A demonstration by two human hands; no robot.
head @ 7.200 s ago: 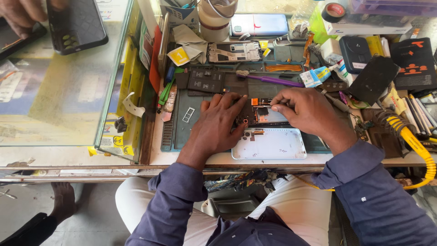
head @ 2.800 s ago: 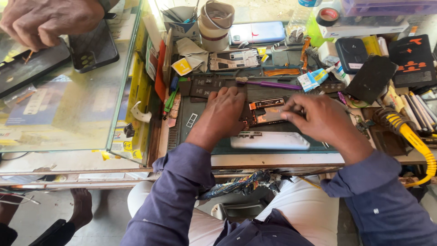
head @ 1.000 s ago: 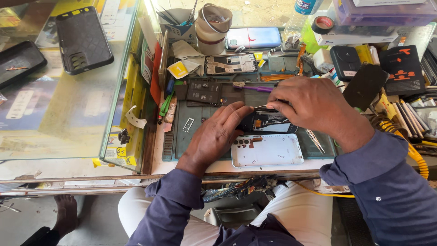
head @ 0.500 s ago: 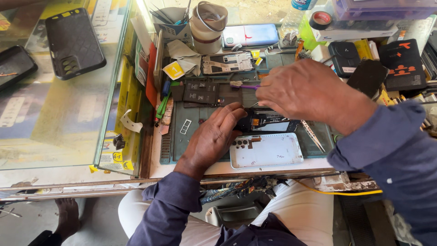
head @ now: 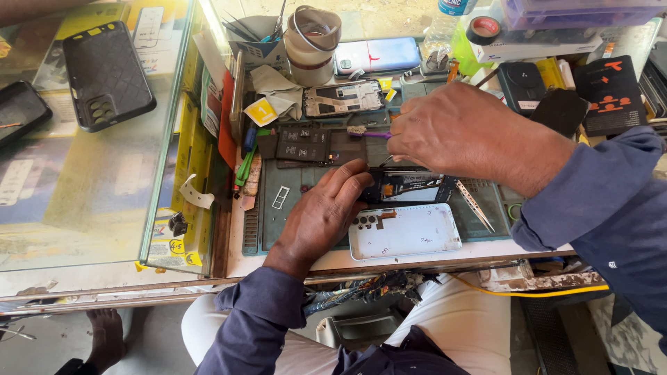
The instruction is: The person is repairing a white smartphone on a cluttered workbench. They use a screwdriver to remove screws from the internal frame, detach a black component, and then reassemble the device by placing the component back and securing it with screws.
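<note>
Left hand (head: 321,217) flat, pinning opened phone (head: 410,187); right hand (head: 467,130), twelve o'clock, pinching purple tool (head: 375,135). Risk: slip gouges board.

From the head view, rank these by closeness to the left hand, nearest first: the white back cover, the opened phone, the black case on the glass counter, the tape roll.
1. Opened phone, under the left hand's fingertips.
2. White back cover, just right of the hand.
3. Black case, far left on the glass.
4. Tape roll, far upper right.

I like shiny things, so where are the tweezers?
In the head view, the tweezers lie on the green mat, right of the opened phone, above the white back cover.
</note>
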